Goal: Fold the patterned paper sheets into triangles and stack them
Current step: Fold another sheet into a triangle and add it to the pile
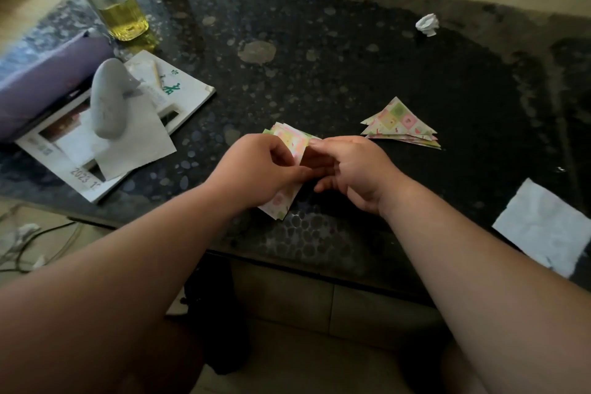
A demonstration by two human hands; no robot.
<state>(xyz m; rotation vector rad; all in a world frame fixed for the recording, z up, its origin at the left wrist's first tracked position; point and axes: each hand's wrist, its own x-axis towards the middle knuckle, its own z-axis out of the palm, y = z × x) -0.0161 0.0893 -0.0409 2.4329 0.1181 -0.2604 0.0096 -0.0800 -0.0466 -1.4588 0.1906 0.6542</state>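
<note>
Two bare forearms, the left (128,265) and the right (479,265), reach in from the near edge and meet over the near middle of the dark speckled tabletop (319,57). The left hand (256,169) has its fingers curled round a small bundle of patterned paper sheets (283,203), with the thumb pressed on top. The bundle is held just above the tabletop, one corner poking out beyond the knuckles and another hanging below the palm. The right hand (355,169) is also curled, its forefinger and thumb pinching the bundle's right edge (how many sheets it takes cannot be told).

Just beyond the right hand, and apart from it, lies a stack of folded triangles (399,121) in the same pink, green and yellow check, their corners slightly fanned.

A flat white napkin (543,227) sits at the near right edge, and a crumpled white scrap (427,24) lies far right. On the left, a grey pebble-shaped object (107,99) rests on loose papers and booklets (188,96), beside a purple box (48,80). Behind them stands a clear bottle of yellow liquid (123,13).
</note>
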